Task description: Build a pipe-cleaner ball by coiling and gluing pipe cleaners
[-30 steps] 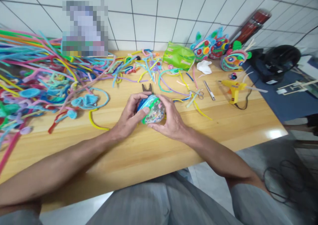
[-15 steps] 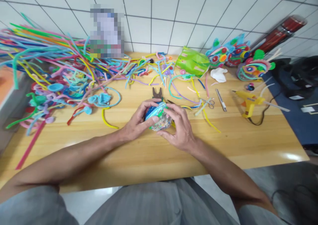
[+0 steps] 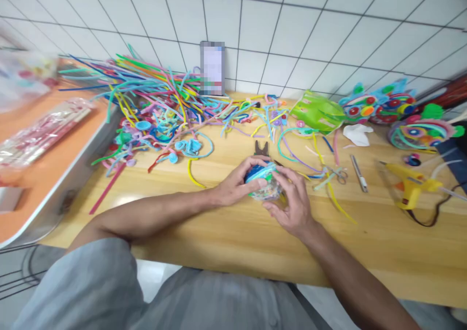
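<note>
Both hands are closed around a small rounded clear craft piece (image 3: 261, 189) trimmed with blue, light-blue and green pipe cleaners. My left hand (image 3: 239, 182) grips its left side, thumb across the front and fingers behind. On the right side, my right hand (image 3: 292, 196) holds it with curved fingertips on top and the thumb low. Fingers hide much of its sides. Just beyond it lie dark-jawed pliers (image 3: 261, 147), their handles hidden by the hands and the piece. A yellow pipe cleaner (image 3: 195, 174) lies to the left of my left hand.
A tangled heap of pipe cleaners (image 3: 164, 106) covers the back left. Toward the right are a green packet (image 3: 317, 113), scissors (image 3: 341, 176), a utility knife (image 3: 359, 174), a yellow glue gun (image 3: 412, 184) and decorated animal faces (image 3: 361, 109). An orange-topped surface (image 3: 73, 140) stands at left.
The view has swung left, so everything sits further right and the orange surface shows more. Both hands keep hold of the craft piece, with little visible change in grip.
</note>
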The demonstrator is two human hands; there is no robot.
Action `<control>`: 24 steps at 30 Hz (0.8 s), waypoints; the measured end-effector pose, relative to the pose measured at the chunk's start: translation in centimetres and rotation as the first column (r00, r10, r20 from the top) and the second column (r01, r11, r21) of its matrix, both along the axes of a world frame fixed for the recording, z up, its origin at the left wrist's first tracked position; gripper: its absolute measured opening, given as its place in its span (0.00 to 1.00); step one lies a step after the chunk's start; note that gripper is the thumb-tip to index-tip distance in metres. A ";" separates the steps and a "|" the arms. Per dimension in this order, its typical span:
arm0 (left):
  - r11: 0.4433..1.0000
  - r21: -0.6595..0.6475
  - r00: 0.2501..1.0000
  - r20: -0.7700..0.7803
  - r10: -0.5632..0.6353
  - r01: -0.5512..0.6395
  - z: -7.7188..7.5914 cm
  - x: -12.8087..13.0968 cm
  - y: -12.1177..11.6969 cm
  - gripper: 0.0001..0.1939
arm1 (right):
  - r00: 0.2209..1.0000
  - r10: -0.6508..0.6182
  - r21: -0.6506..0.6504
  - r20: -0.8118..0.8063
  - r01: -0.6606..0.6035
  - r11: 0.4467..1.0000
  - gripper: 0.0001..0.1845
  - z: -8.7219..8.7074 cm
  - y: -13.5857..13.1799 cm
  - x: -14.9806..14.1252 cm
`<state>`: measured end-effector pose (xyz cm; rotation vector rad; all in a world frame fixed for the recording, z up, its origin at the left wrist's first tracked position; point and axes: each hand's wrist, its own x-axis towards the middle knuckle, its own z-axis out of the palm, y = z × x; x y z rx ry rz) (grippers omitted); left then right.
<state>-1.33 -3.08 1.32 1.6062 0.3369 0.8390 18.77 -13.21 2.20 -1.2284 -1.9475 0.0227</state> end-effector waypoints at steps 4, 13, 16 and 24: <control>1.000 0.020 1.000 0.002 0.002 -0.002 -0.1 0.2 0.0 0.22 | 1.000 -0.021 0.017 0.006 0.021 1.000 0.39 -0.5 0.0 0.1; 0.998 0.045 0.999 0.011 0.052 -0.052 -0.5 0.8 0.4 0.22 | 0.755 -0.198 -0.014 -0.625 0.243 0.970 0.11 -2.4 0.7 0.8; 0.995 0.068 0.997 0.010 0.071 -0.071 -0.5 1.1 0.9 0.22 | 0.642 -0.368 -0.155 -0.673 0.364 0.918 0.10 -2.1 1.2 1.5; 0.992 0.104 0.997 -0.002 0.075 -0.074 -0.7 1.4 1.3 0.23 | 0.598 -0.433 -0.308 -0.675 0.305 0.901 0.20 -2.3 1.1 2.0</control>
